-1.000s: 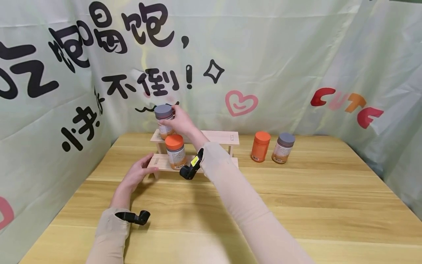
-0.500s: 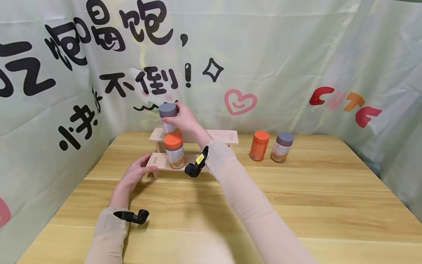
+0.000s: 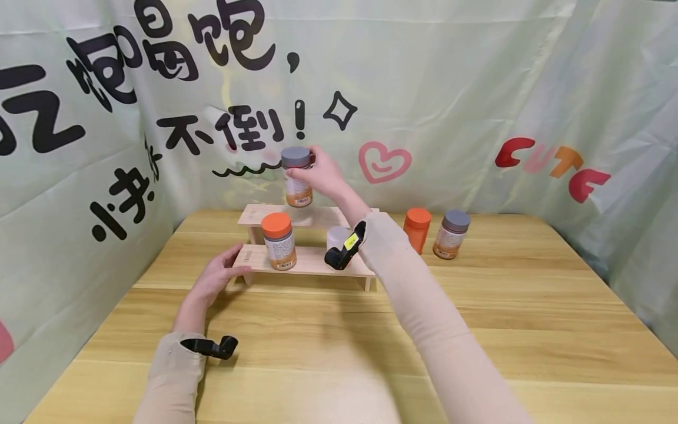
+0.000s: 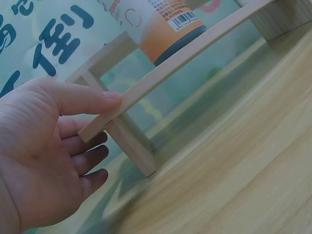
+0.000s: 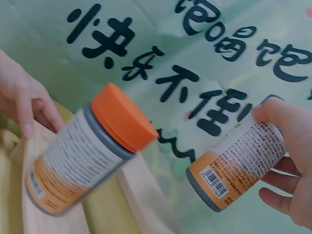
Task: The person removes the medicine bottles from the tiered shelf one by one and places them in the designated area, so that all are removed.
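My right hand (image 3: 327,175) grips a jar (image 3: 298,191) with a grey lid and holds it upright in the air above the upper shelf; the right wrist view shows the barcode on its orange-and-white label. With thumb and fingers, my left hand (image 3: 213,278) pinches the left end of the lower board of a two-tier wooden stand (image 3: 312,264). On that lower board stands a jar (image 3: 279,247) with an orange lid, near the left end. A pale lilac object (image 3: 336,237) shows farther right on the board, partly hidden by the right wrist camera.
An all-orange jar (image 3: 416,227), partly covered by my right sleeve, and another grey-lidded jar (image 3: 451,235) stand on the wooden table (image 3: 503,312) right of the stand. A printed cloth backdrop (image 3: 455,94) rises close behind the stand and along the left side.
My right hand has lifted the grey-lidded jar off the upper shelf and carried it rightward. The pale lilac object has come into sight. The left hand stays at the stand's end.
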`<control>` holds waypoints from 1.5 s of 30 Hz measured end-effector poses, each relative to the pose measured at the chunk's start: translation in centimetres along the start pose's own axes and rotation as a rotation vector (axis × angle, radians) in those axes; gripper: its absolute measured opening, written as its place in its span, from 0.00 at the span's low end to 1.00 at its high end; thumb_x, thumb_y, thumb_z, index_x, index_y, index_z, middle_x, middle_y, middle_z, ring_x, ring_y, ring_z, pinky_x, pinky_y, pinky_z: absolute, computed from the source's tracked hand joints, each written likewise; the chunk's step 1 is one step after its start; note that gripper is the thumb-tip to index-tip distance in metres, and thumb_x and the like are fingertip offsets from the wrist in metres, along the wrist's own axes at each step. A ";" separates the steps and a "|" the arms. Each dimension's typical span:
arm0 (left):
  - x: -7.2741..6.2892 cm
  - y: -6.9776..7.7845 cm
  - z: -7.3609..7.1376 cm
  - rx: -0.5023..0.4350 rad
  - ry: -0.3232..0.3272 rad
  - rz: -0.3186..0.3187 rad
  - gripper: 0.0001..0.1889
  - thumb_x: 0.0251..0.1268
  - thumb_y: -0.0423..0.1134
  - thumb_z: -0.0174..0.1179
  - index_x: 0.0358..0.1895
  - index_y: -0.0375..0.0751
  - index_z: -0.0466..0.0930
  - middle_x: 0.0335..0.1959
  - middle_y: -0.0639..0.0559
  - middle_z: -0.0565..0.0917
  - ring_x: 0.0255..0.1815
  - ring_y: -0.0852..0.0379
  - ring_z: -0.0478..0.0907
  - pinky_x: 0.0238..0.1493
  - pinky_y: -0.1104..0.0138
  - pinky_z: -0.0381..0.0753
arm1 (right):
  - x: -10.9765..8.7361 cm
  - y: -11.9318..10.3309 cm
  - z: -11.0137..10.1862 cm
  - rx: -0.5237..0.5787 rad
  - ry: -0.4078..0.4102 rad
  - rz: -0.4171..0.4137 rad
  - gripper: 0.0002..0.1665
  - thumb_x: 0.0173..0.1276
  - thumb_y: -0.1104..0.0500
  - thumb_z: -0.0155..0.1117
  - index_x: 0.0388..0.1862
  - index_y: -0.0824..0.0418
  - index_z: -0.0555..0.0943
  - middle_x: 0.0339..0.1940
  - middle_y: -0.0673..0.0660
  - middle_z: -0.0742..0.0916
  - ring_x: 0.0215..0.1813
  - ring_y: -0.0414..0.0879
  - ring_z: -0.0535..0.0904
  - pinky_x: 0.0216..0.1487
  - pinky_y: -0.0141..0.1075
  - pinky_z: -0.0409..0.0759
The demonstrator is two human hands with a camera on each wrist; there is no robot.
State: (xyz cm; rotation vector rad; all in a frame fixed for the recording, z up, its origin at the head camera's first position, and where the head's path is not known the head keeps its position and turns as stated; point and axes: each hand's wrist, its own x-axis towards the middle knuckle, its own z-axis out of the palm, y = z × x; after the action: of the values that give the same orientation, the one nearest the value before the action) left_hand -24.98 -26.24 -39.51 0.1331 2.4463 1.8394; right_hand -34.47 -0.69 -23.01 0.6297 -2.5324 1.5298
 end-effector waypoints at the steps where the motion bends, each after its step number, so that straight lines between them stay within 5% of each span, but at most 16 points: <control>1: -0.1 0.0 0.0 -0.001 -0.001 0.002 0.42 0.60 0.34 0.60 0.72 0.29 0.43 0.72 0.33 0.46 0.72 0.40 0.44 0.70 0.51 0.44 | 0.0 0.2 -0.5 0.011 0.004 0.005 0.35 0.57 0.55 0.66 0.61 0.64 0.66 0.53 0.59 0.78 0.50 0.48 0.74 0.49 0.37 0.74; 20: 0.0 -0.1 0.1 -0.005 0.001 -0.004 0.43 0.60 0.34 0.61 0.71 0.28 0.43 0.72 0.33 0.45 0.72 0.40 0.43 0.70 0.51 0.43 | -1.9 4.0 -8.4 -0.067 0.111 0.094 0.37 0.59 0.53 0.65 0.64 0.63 0.64 0.56 0.61 0.76 0.54 0.51 0.72 0.55 0.43 0.72; 45: 0.0 0.0 0.0 0.012 -0.009 0.003 0.43 0.61 0.35 0.60 0.72 0.29 0.42 0.73 0.34 0.44 0.72 0.40 0.41 0.70 0.51 0.42 | -6.8 9.4 -17.6 -0.108 0.258 0.161 0.38 0.61 0.52 0.63 0.65 0.66 0.63 0.56 0.65 0.74 0.55 0.55 0.71 0.56 0.45 0.70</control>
State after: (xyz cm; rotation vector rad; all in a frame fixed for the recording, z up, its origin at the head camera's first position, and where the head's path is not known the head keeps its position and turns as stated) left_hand -25.03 -26.24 -39.55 0.1445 2.4526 1.8221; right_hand -34.14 20.34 -24.31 0.2027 -2.4947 1.4036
